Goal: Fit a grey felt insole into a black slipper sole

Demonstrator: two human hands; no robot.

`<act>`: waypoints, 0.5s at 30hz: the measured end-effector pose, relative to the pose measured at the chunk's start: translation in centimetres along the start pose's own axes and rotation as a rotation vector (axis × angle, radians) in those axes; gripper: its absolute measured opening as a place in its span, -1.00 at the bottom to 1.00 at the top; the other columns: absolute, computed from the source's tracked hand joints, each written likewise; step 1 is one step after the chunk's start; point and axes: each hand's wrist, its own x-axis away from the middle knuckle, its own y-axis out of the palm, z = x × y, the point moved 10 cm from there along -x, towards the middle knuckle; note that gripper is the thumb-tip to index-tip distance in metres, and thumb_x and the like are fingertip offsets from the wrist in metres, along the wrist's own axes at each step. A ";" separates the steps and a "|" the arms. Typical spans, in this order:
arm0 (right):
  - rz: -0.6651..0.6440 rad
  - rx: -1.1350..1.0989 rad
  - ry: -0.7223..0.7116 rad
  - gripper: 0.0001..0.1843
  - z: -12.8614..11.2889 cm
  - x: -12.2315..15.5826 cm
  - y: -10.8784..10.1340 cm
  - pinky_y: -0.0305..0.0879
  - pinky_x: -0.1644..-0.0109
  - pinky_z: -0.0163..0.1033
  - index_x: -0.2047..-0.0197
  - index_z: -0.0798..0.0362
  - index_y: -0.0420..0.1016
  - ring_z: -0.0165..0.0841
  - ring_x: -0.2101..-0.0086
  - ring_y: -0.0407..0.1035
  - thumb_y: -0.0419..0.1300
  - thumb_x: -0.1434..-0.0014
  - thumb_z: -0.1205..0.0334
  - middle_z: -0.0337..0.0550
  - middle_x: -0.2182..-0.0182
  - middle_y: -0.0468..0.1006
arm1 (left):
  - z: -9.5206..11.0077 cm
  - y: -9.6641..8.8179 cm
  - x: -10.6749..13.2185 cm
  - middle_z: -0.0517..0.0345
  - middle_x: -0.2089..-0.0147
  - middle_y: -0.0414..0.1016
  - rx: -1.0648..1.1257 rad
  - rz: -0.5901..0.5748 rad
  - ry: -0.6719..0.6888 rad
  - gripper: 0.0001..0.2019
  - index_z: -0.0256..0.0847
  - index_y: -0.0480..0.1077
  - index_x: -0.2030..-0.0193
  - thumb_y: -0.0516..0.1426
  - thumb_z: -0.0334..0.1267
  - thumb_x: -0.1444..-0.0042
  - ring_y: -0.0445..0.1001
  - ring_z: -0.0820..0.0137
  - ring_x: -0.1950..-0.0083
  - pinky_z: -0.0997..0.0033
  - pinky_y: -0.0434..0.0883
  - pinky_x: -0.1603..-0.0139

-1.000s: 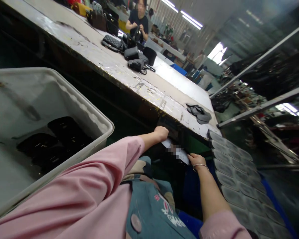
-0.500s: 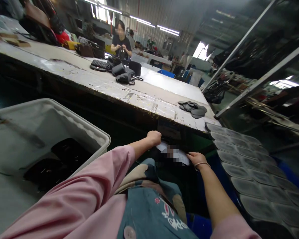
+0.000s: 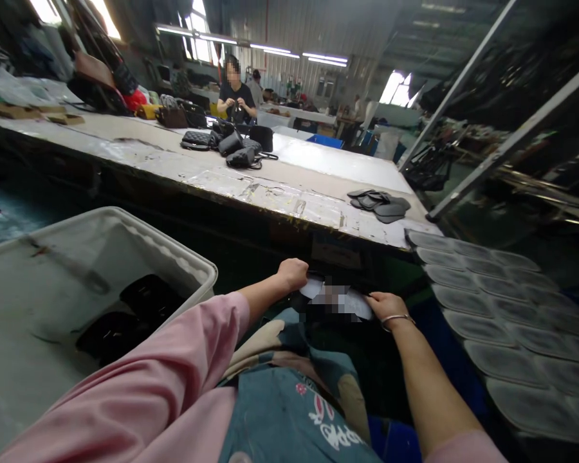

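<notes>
**Q:** ok, what's going on in this one, starting from the left?

**A:** Far left there's a big white bin (image 3: 193, 265) right beside my left arm, with some black pieces (image 3: 142, 305) lying in the bottom. Behind it is the long table (image 3: 289, 193), scuffed along its front edge. A bunch of black bags (image 3: 236, 151) sit on it further back, and a person (image 3: 235, 96) is working at the far side of them.

**Q:** and your hands?

**A:** Both are low, just under the table's front edge and over my lap. My left hand (image 3: 293, 273) is balled into a fist, closed on the left end of a white sheet (image 3: 335, 299). The sheet stretches across between my hands. The middle of it is blurred, so I can't tell what's on it. My right hand (image 3: 385, 303) has its fingers curled onto the right end, gripping it too. There's a thin bangle (image 3: 396, 318) on that wrist.

**Q:** anything off to the right?

**A:** Up on the table's right corner there's a small pile of flat dark pieces (image 3: 380, 202), well apart from my hands. Past my right arm, rows of clear trays (image 3: 487, 302) run from the table's corner toward me.
</notes>
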 end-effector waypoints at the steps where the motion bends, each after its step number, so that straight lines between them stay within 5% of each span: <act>1: 0.001 -0.001 0.000 -0.70 0.0 0.2 0.0 0.33 0.07 -0.12 0.19 0.08 0.45 -0.34 0.20 0.39 0.06 -0.25 0.02 -0.15 0.20 0.49 | 0.0 0.0 -0.1 0.00 -0.03 0.38 -0.005 0.002 0.002 -0.70 -0.26 0.32 -0.03 0.08 -0.16 -0.21 0.42 0.29 0.03 0.14 0.42 0.04; 15: 0.059 -0.220 0.058 -0.70 1.6 3.0 1.3 0.33 0.07 -0.11 0.20 0.09 0.45 -0.34 0.20 0.40 0.08 -0.24 0.03 -0.15 0.22 0.50 | 0.9 0.2 0.7 0.04 0.07 0.44 -0.077 -0.019 0.047 -0.73 -0.27 0.37 0.07 0.06 -0.13 -0.22 0.44 0.33 0.08 0.18 0.42 0.06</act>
